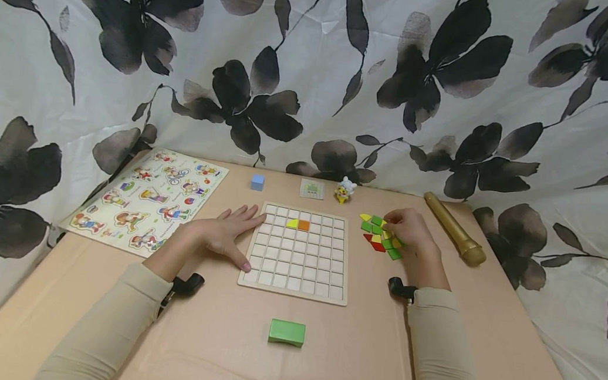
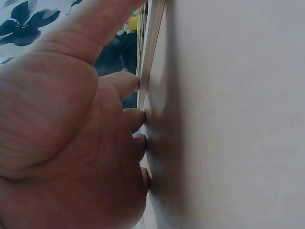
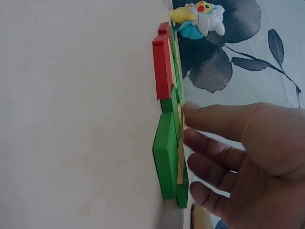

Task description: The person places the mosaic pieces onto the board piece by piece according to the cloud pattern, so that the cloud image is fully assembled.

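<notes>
My left hand (image 1: 221, 232) lies with fingers spread at the left side of a white gridded board (image 1: 291, 294), its thumb on the lower left rim. In the left wrist view the fingertips (image 2: 137, 119) touch the table by the board's wooden edge. On the grid sit a yellow tile (image 1: 292, 223) and an orange tile (image 1: 304, 226), side by side. My right hand (image 1: 412, 233) is over a loose heap of flat green, yellow and red tiles (image 1: 376, 246), its slightly bent fingertips right at them. In the right wrist view a green tile (image 3: 165, 155) and a red tile (image 3: 162, 69) show in front.
A green block (image 1: 287, 332) lies near me, below the board. Behind it are a blue cube (image 1: 257, 182), a small patterned card (image 1: 312, 189) and a toy figure (image 1: 344, 190). A sheet of cartoon pictures (image 1: 150, 200) lies left, a brown tube (image 1: 455, 230) right.
</notes>
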`<action>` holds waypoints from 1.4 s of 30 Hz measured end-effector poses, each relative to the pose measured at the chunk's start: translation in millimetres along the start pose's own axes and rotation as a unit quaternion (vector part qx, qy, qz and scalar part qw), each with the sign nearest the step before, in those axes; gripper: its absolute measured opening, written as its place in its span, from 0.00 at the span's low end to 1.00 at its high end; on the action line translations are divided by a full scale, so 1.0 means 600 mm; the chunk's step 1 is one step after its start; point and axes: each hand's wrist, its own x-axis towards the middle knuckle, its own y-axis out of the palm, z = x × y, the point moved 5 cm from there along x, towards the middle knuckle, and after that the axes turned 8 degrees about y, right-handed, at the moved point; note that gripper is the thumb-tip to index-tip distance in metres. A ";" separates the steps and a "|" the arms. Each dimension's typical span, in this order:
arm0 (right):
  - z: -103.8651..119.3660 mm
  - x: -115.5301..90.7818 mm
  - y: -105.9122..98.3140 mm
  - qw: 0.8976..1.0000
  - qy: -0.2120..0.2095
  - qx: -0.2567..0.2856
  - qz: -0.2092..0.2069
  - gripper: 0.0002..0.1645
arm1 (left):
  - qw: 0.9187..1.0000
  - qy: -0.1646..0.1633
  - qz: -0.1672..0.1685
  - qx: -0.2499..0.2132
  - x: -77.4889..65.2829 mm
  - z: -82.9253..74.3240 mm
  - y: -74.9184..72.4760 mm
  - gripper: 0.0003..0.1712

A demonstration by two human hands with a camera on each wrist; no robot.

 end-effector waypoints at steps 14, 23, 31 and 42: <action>0.009 0.000 -0.008 0.998 -0.033 0.020 -0.039 0.07 | 1.000 0.007 -0.003 -0.003 0.000 0.002 0.002 0.77; 0.109 -0.022 -0.006 0.984 -0.116 0.125 -0.061 0.09 | 1.000 0.007 -0.003 -0.002 -0.001 0.003 0.003 0.78; 0.183 -0.031 0.060 0.978 -0.166 0.130 0.000 0.09 | 1.000 0.011 -0.003 0.003 0.000 0.003 0.004 0.77; 0.224 -0.032 0.135 0.976 -0.185 0.082 0.075 0.07 | 1.000 0.007 -0.003 0.005 -0.004 0.002 0.005 0.77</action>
